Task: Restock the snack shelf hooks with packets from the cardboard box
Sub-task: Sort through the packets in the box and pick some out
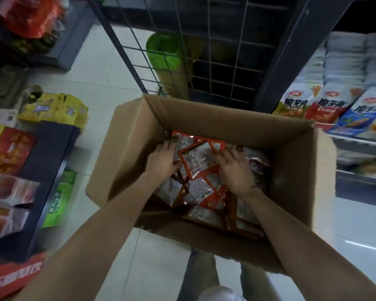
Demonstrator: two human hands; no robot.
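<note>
An open cardboard box (pixel 291 174) stands on the floor below me, holding several orange-edged silver snack packets (pixel 201 187). Both my arms reach down into it. My left hand (pixel 161 160) lies at the left side of the pile, its fingers curled round the edge of the top packet (pixel 195 159). My right hand (pixel 237 168) rests on the right side of that same packet, fingers spread over it. A wire grid shelf panel (pixel 215 61) rises just behind the box; no hooks show clearly on it.
A green roll (pixel 163 55) stands behind the wire panel. Bagged snacks (pixel 332 107) line a shelf at right. Low displays with red, yellow and green packs (pixel 15 170) crowd the left. Pale tiled floor (pixel 109 68) runs between them. My legs are under the box's near edge.
</note>
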